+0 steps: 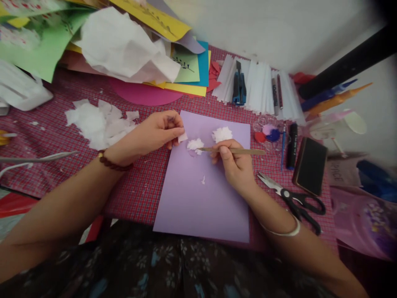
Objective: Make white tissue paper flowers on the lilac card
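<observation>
A purple sheet of paper (204, 203) lies in front of me, with two white tufts of paper on its upper half. My left hand (164, 130) is at the sheet's upper left edge, pinching a small white paper piece (182, 137) between thumb and fingers. My right hand (234, 163) rests over the sheet, closed round slim tan tweezers (248, 152). Their tip points left and reaches the lower edge of the left paper tuft (195, 144), by a small white scrap. The right paper tuft (222, 133) sits just above my right hand. A tiny scrap (203, 180) lies lower down.
Left of the sheet is a pile of torn white paper (89, 122). Crumpled paper (118, 45) and coloured sheets lie behind. Scissors (291, 198), a phone (310, 165), a black marker (292, 145), a paint palette (268, 130) and a blue cutter (239, 87) lie right.
</observation>
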The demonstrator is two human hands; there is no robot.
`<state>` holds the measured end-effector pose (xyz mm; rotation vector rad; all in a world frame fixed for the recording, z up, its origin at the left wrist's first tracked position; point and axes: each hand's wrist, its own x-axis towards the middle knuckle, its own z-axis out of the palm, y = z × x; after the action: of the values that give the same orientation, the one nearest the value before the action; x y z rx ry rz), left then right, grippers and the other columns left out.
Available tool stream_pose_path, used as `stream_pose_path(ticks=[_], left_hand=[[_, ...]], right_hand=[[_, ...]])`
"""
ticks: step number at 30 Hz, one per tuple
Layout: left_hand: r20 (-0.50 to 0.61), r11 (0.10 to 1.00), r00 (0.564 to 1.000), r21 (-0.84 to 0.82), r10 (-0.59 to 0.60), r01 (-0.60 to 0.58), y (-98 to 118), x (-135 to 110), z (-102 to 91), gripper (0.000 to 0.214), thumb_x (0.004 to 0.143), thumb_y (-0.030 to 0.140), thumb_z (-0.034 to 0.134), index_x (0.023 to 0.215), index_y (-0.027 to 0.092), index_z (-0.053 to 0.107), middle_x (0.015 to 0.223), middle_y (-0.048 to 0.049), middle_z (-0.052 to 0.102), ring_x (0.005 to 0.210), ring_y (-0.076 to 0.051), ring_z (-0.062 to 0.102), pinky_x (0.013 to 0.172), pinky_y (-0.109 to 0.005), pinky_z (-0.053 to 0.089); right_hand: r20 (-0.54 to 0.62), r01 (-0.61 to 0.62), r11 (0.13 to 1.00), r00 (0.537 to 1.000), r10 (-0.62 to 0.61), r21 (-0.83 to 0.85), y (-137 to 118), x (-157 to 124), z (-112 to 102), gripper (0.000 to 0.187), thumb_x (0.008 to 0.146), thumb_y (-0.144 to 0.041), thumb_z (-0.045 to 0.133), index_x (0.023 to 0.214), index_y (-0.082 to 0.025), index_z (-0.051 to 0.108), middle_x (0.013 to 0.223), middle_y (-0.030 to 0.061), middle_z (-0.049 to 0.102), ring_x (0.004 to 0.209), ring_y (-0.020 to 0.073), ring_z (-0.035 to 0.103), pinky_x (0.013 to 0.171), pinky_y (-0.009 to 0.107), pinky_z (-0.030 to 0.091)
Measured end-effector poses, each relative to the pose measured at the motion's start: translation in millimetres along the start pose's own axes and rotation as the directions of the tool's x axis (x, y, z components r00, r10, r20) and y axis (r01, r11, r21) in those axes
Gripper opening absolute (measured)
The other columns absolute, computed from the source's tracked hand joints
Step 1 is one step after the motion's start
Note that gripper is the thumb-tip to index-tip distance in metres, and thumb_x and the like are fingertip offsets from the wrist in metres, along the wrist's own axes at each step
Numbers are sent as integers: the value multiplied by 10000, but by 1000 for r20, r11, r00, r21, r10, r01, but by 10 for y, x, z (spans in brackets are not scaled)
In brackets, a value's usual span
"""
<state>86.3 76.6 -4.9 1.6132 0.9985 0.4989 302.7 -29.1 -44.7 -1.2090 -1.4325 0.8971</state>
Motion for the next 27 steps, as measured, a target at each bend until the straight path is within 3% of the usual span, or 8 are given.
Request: stream_pose_path(ticks=[5,11,18,22,27], left_hand=[[0,996,999,77,-54,54,51,-23,-13,137,817,274,636,776,176,550,612,26,533,521,-65,451,516,-234,319],[-39,997,999,67,36,-34,54,-24,-36,134,764,263,688,734,157,611,738,-5,591,678,-95,514,630,-243,393],[20,997,998,-42,-60,61,39,-24,-23,103,857,268,598,837,200,523,577,28,538,476,-79,480,472,-228,349],[14,991,996,-92,-93,94,26,-15,-13,129,827,260,613,851,195,505,678,-6,634,520,-99,575,526,-248,450],[8,988,992,-84,-129,129,69,-7,-35,148,773,214,654,876,174,555,704,-2,641,635,-126,657,643,-270,526]], right_hand=[[-25,-16,1000,1000,16,17,8,-2,3,236,1000,-403,490,931,-215,614,768,-4,617,626,114,591,612,283,477],[-12,-44,998,999,45,47,6,-20,-6,252,995,-429,490,916,-222,610,731,-4,610,659,135,594,644,305,492],[-28,-36,999,999,35,-39,-19,-19,-10,277,1003,-436,467,900,-220,606,718,-1,602,646,132,587,624,301,477],[-56,-40,997,998,37,-59,-12,-17,-19,290,1003,-443,463,883,-216,598,699,-1,601,638,136,588,612,300,472],[-90,-40,999,995,40,-2,-8,-21,-35,270,999,-429,481,875,-222,601,678,-6,604,628,142,592,607,304,472]])
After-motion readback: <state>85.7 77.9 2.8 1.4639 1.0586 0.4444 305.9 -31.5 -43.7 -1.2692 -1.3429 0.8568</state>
